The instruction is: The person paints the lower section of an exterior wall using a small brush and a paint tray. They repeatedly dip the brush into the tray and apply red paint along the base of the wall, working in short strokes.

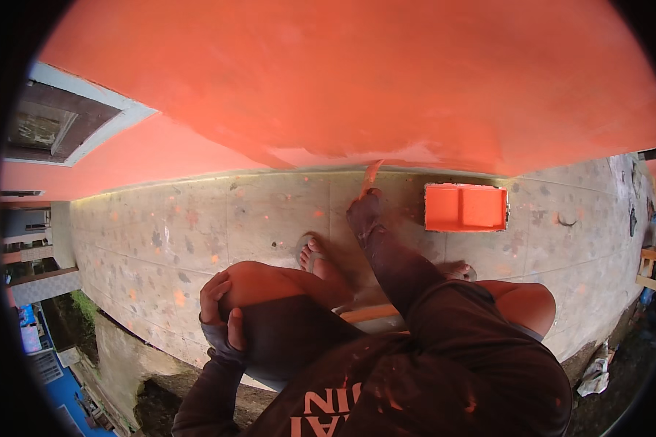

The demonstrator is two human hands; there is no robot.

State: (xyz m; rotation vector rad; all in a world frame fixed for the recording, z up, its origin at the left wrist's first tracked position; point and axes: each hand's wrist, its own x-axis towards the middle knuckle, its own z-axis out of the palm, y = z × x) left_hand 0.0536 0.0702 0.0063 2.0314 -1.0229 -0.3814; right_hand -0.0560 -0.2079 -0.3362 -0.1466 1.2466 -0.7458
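Note:
My right hand (365,210) reaches down between my knees and grips a paintbrush (370,176), its handle hidden in the fist. The orange-coated brush tip touches the foot of the orange wall (355,87), beside paler pink patches along the lower edge. To the right of that hand, on the floor, lies a rectangular paint tray (460,208) with two compartments, coated inside in orange. My left hand (221,308) rests on my left knee, thumb and fingers spread around it, with no tool in it.
Paint-spotted concrete floor (153,240) runs along the wall. A framed window (60,125) is at the left. Part of a wooden seat (369,314) shows beneath me. At the far right are a small wooden stool (651,267) and a crumpled white bag (595,377).

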